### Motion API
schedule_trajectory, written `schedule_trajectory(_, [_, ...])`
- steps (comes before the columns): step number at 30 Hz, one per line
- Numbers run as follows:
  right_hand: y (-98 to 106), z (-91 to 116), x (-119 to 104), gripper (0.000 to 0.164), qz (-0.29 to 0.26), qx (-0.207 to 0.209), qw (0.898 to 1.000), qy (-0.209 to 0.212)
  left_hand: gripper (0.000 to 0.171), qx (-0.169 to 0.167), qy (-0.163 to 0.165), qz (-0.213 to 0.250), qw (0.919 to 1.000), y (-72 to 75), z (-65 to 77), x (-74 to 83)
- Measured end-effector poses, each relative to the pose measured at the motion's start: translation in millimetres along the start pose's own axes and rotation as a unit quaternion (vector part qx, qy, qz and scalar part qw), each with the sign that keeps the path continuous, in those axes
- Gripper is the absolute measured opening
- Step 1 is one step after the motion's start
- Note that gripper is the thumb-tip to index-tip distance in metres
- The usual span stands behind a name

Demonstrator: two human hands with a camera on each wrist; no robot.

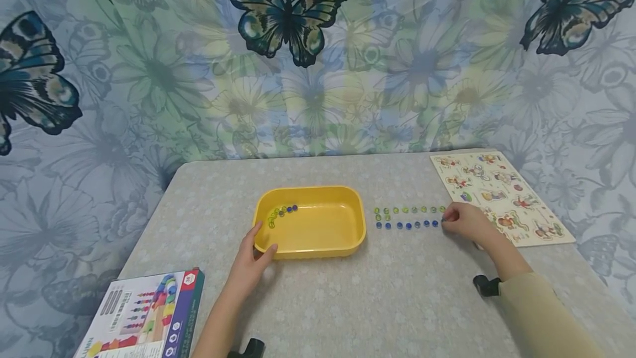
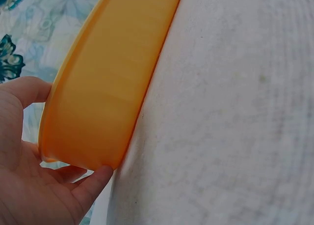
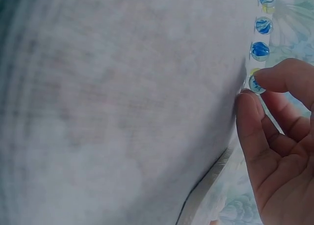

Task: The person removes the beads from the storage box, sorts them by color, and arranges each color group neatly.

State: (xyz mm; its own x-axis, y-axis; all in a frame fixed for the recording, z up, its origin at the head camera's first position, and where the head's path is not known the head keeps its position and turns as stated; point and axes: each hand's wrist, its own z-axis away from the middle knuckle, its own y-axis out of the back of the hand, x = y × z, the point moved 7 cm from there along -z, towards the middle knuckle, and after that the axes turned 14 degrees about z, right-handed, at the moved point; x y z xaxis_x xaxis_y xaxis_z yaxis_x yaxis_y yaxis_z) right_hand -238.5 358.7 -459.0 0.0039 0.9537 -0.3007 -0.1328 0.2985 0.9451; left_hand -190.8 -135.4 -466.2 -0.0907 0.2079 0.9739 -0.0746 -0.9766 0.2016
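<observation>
My left hand (image 1: 248, 267) grips the left front corner of a yellow tray (image 1: 318, 236), thumb and fingers on its rim and wall. Inside the tray, yellow-green marbles (image 1: 271, 224) and a few blue ones (image 1: 292, 208) lie in a curved line along the back left. To the right of it, green marbles (image 1: 395, 210) form rows on the table, with a row of blue marbles (image 1: 408, 226) in front. At that row's right end, my right hand (image 1: 469, 223) pinches a blue marble (image 3: 256, 83) between thumb and index finger, close over the tabletop.
A cream board with printed cartoon figures (image 1: 477, 184) lies at the back right, right beside the right hand. At the front left is a toy box (image 1: 144, 314). Behind the table (image 1: 358, 297) hangs a butterfly-patterned cloth (image 1: 318, 109).
</observation>
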Motion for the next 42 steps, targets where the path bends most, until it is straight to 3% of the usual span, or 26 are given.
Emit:
schedule_trajectory(12, [1, 4, -3, 0.016, 0.012, -0.010, 1.000, 0.007, 0.072, 0.001, -0.004, 0.002, 1.0000, 0.1, -0.6, -0.8])
schedule_trajectory(17, [17, 10, -5, 0.024, 0.007, 0.002, 1.000, 0.005, 0.072, 0.002, 0.004, 0.002, 1.0000, -1.5, -0.6, -1.3])
schedule_trajectory(22, [37, 14, -17, 0.036, -0.037, 0.034, 0.999, 0.009, 0.072, 0.007, 0.009, -0.002, 0.9999, -1.3, 0.4, -1.2])
schedule_trajectory(30, [32, 4, -75, 0.039, -0.155, 0.028, 0.985, 0.068, 0.073, 0.003, 0.000, 0.004, 1.0000, -1.0, 0.3, -2.6])
schedule_trajectory(35, [21, -5, -121, 0.029, -0.168, 0.036, 0.979, 0.107, 0.072, 0.005, -0.003, 0.007, 1.0000, -0.6, -0.1, -3.1])
schedule_trajectory(42, [1, -11, -181, 0.026, -0.183, 0.009, 0.972, 0.150, 0.073, 0.006, 0.000, 0.000, 1.0000, -1.5, -0.8, -2.3])
